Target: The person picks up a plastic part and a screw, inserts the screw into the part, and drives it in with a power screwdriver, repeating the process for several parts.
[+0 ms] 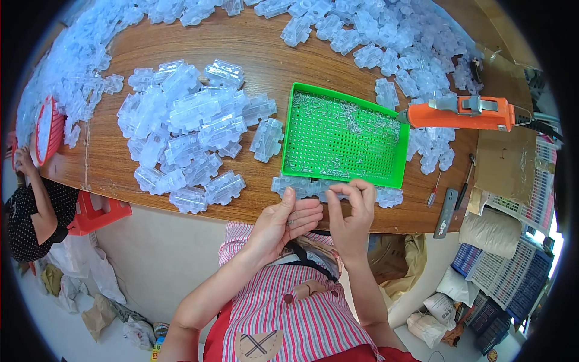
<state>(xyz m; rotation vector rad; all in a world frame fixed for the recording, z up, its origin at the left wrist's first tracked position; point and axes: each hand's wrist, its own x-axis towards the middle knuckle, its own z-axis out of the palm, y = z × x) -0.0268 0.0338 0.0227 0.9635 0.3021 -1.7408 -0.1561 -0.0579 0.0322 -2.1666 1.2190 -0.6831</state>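
Observation:
My left hand (pixel 285 224) is at the table's front edge, palm turned inward, fingers stretched out. Something small glints by its fingers, too small to make out. Beside it my right hand (pixel 351 218) has its fingers bent in toward the thumb; whatever they pinch is too small to see. Just beyond both hands lies a green perforated tray (pixel 347 178) with many small metal screws (pixel 356 117) scattered in it. A row of clear plastic housings (pixel 294 184) lies along the tray's near side, partly behind my fingers.
An orange electric screwdriver (pixel 461 113) lies at the tray's right. Clear housings are heaped left of the tray (pixel 199 120) and along the far edge (pixel 386 30). A thin screwdriver (pixel 433 192) and a grey bar (pixel 446 213) lie at right. Another person's arm (pixel 37 196) reaches a red basket (pixel 50 130).

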